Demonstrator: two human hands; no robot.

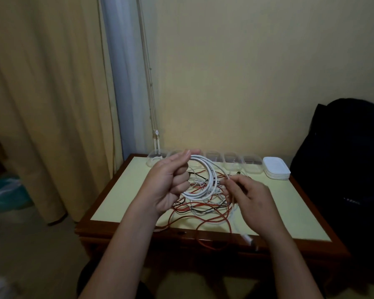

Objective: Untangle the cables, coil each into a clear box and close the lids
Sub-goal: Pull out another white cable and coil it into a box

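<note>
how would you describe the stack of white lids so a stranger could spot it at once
On the yellow-topped table, look along the far edge by the wall, where a row of clear boxes stands. The stack of white lids sits at the row's right end, near the black bag. Unlike its see-through neighbours, it is opaque white, flat and layered.

Home room — curtains (41,104), backpack (343,169)
</note>
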